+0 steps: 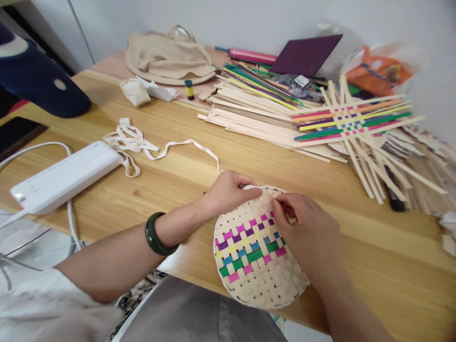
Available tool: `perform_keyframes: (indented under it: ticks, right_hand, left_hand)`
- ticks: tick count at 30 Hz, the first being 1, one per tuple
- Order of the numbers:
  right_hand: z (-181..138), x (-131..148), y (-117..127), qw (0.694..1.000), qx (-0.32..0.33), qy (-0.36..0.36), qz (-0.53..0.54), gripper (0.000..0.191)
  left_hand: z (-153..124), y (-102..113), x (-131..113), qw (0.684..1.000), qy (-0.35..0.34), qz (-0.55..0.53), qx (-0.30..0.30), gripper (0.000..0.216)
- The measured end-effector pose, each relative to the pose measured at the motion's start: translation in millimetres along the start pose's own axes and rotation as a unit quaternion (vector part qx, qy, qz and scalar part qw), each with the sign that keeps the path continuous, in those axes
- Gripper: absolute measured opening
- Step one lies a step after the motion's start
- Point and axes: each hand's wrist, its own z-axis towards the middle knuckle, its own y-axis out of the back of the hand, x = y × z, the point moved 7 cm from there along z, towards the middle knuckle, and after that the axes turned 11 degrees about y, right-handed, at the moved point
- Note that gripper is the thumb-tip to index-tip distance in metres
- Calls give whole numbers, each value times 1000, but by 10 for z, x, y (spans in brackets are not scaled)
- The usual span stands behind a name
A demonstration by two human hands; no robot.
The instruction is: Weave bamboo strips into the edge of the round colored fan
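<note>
A round woven mat [256, 251] with pink, purple, yellow, blue and green strips lies tilted at the table's front edge, white edging around its rim. My left hand [231, 190] grips its far rim, thumb on top and fingers behind. My right hand [306, 228] is closed in a pinch over the mat's upper right; whatever sits between the fingertips is too small to make out. A white fabric tape [192, 142] runs from a loose heap on the table to the rim by my left hand.
A white power strip [71, 175] and phone [21, 135] lie left, near a dark blue bottle [42, 80]. Behind are a beige hat [171, 57], a thread spool [189, 90] and a pile of strips [245, 118]. A half-woven piece [351, 121] lies right, above a black-handled tool [394, 192].
</note>
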Motion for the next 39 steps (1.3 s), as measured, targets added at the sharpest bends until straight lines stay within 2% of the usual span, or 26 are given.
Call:
perform_keyframes:
  ticks: [9,16,20,23,25,28,32,34,35,36,37,39]
  right_hand:
    - [-24,-41,-12,999,17,-23,-22,12]
    - [-10,-83,0,997,8,-53,63,10]
    - [5,-43,-49,997,15,-40,58,12]
    - [6,-130,-40,992,18,-74,102,12]
    - [-8,-279,6,973,20,-129,190,15]
    - [-31,-569,126,910,-3,-219,353,21]
    - [-33,-946,289,803,-109,-290,509,14]
    - [-60,-1113,338,783,-163,-311,513,8]
    - [-86,-1189,366,790,-187,-318,489,6]
    - [-121,-1258,411,809,-214,-323,442,4]
    - [-154,-1304,466,840,-230,-323,370,5]
    - [-181,-1301,560,907,-218,-304,192,14]
  left_hand:
    - [-1,-4,-12,1000,-14,17,-11,28]
    - [-29,-45,-23,999,-28,9,13,28]
    - [-73,-114,-58,998,-46,16,33,29]
    - [-62,-123,-26,999,-19,-8,50,29]
    - [-40,-123,11,996,10,-44,78,27]
    - [-16,-103,39,989,39,-84,112,27]
    - [-13,-73,61,987,69,-75,124,24]
    - [-18,-74,57,987,71,-70,129,23]
    - [-21,-80,53,986,70,-71,134,22]
    - [-24,-89,49,985,68,-74,140,21]
    - [-28,-99,44,984,67,-78,147,21]
    - [-40,-116,39,981,68,-81,160,20]
